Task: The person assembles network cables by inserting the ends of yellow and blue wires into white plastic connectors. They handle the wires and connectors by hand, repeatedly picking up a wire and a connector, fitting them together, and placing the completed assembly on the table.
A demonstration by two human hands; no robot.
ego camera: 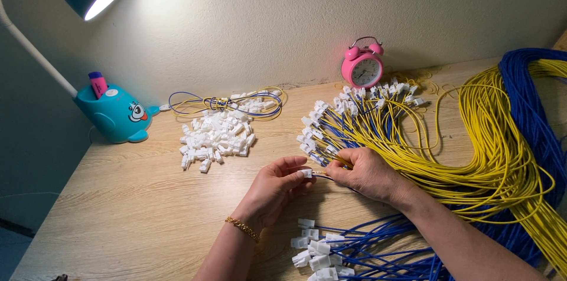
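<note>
Between pinched left hand (pixel 273 185) fingertips, white connector (pixel 305 173).

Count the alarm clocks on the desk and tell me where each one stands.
1. A pink alarm clock stands at the back of the wooden desk, against the wall, just behind the yellow wires. Nothing else like it shows, though the wire piles could hide small things.

Both forearms enter from the lower edge and converge at centre. Left hand (pixel 273 189): palm turned inward, fingers curled, thumb and forefinger closed in a pinch grip at the fingertips (pixel 302 173). A gold chain sits on the left wrist. Right hand (pixel 367 173): back of hand upward, fingers bent, thumb and forefinger pinched shut, pointing left. The two pinches sit just beside each other, nearly touching. Both forearms bare.
</note>
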